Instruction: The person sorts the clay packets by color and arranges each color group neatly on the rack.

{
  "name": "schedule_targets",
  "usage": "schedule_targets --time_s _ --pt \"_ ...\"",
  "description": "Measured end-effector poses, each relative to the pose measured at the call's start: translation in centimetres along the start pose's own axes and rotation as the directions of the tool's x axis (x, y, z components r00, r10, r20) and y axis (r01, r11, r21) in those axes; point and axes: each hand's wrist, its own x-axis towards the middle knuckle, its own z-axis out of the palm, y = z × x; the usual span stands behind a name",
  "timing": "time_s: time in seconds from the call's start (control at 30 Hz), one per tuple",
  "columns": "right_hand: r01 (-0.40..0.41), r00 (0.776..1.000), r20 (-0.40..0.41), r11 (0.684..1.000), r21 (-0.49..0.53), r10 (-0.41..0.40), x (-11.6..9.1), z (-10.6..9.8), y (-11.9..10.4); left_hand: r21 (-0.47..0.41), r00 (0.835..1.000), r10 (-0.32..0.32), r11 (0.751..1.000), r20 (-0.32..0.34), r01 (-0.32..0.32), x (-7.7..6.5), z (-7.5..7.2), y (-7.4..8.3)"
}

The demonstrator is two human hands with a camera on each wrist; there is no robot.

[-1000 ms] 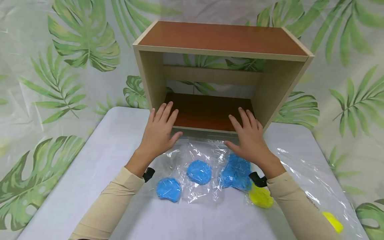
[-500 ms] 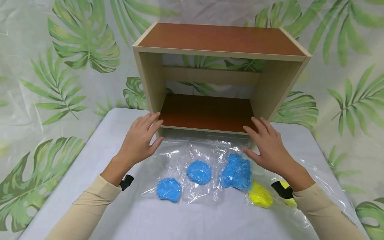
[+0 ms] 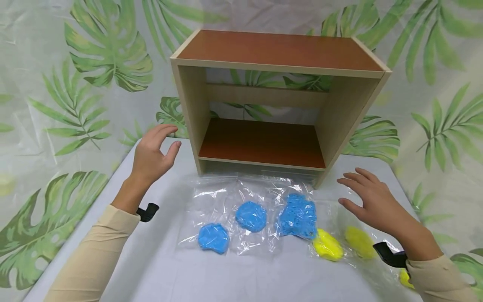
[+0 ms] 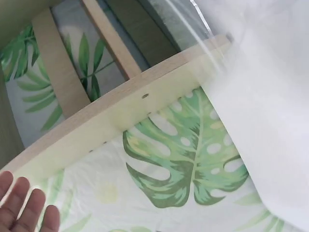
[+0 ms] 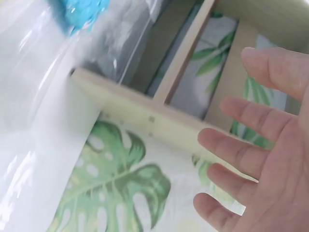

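A small wooden shelf (image 3: pixel 260 144) with reddish-brown boards and pale sides stands at the back of the white table. My left hand (image 3: pixel 154 153) hovers off the shelf's left side, fingers bent loosely, holding nothing. Off its right side, my right hand (image 3: pixel 371 201) is held up with fingers spread and nothing in it. Before the shelf lie clear plastic bags holding blue lumps: one on the left (image 3: pixel 213 238), one in the middle (image 3: pixel 250 216), and a rougher blue piece (image 3: pixel 298 216) to the right. In the right wrist view my right hand (image 5: pixel 260 150) shows its palm beside the shelf's side panel (image 5: pixel 145 108).
Bagged yellow lumps lie right of the blue ones, one bright yellow lump (image 3: pixel 327 245) and another (image 3: pixel 359 242) below my right hand. A further yellow piece (image 3: pixel 406 278) is partly behind the right sleeve. A leaf-patterned curtain (image 3: pixel 86 96) hangs behind the white table (image 3: pixel 226 277).
Both hands have drawn apart from the shelf's lower board, the left going left, the right going right and down. The shelf and the bags with blue lumps have stayed in place.
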Motion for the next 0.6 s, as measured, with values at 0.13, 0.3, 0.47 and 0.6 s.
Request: schedule_targets --time_s 0.13,0.3,0.47,0.6 --pt "0.018 0.998 -0.060 1.000 0.002 -0.018 -1.2 0.0 1.8 -0.075 0.987 -0.142 0.986 0.080 0.148 0.8 -0.4 -0.4" --pt "0.042 0.993 -0.108 0.998 0.040 -0.037 -2.9 0.1 3.9 -0.113 0.925 -0.303 0.936 0.228 0.334 2.6 -1.1 -0.8" --pt "-0.005 0.997 -0.082 0.999 0.048 0.009 -4.6 0.0 5.5 -0.108 0.862 -0.412 0.882 0.296 0.459 4.2 -1.4 -1.0" --pt "-0.107 0.994 -0.031 0.994 -0.006 0.106 -5.8 -0.3 6.3 -0.141 0.822 -0.471 0.834 0.321 0.533 5.2 -0.3 -0.9"
